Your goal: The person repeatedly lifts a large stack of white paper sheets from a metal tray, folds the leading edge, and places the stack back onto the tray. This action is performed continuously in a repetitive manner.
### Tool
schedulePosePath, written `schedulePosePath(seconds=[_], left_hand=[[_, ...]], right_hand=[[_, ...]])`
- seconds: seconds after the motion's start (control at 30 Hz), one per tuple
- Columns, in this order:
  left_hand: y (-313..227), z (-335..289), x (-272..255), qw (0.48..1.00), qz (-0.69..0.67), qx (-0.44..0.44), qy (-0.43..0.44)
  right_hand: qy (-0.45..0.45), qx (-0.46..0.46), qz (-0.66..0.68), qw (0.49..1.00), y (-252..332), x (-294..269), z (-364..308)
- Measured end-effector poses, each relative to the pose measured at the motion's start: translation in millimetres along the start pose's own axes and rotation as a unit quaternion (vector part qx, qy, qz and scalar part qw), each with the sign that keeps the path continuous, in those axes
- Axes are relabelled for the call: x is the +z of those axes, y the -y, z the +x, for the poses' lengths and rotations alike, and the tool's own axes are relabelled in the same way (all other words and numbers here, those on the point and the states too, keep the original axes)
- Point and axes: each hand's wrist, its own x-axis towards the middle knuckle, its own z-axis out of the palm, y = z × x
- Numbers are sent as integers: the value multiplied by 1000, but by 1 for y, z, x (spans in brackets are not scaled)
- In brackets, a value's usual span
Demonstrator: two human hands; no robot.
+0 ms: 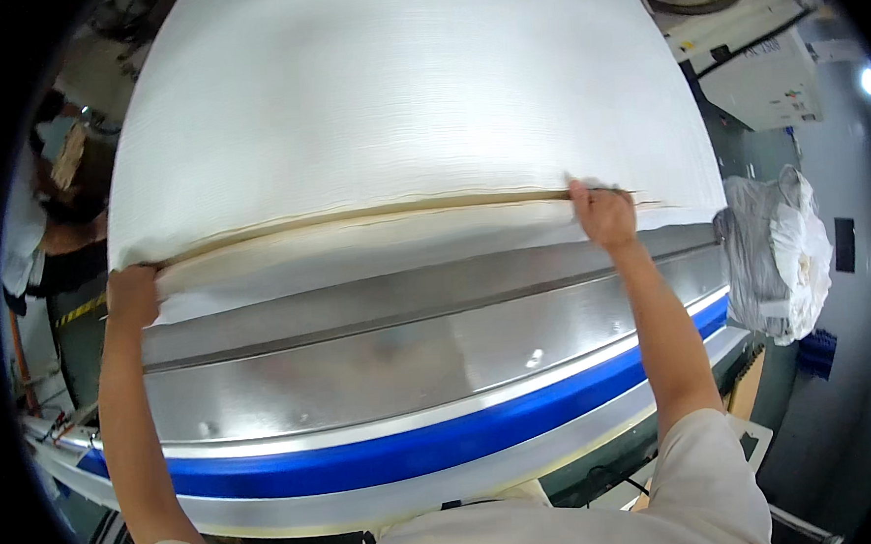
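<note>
A wide white sheet [397,107], finely rippled crosswise, covers the far part of the work surface. Along its near side runs a long fold or gap with a cream-coloured inner edge, and a white flap lies in front of it. My left hand [133,296] is closed around the sheet's near left corner. Farther right, my right hand [605,214] grips the same edge, thumb on top, fingers partly hidden by the material. Both arms reach forward, wide apart. Whether the sheet is one layer or a stack, I cannot tell.
A shiny metal ledge [362,374] lies in front of the sheet, bordered by a blue strip [386,464] nearest me. A bulky plastic-wrapped bundle [779,254] stands at the right. White machine housing [765,82] is beyond it. Part of another person [69,237] shows at the left.
</note>
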Motion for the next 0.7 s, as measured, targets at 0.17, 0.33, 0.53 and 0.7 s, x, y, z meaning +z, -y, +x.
schedulePosePath(seconds=[0.17,0.33,0.53,0.7], left_hand=[[30,14,68,995,-9,-73,-70],[47,27,97,989,-29,-136,-42],[110,-26,114,985,-28,-151,-74],[16,37,93,982,-150,-117,-18]], right_hand=[[-20,46,15,999,-132,-2,-2],[48,80,-36,995,-219,11,5],[190,87,-166,964,-328,48,17],[241,2,-211,947,-452,22,-15]])
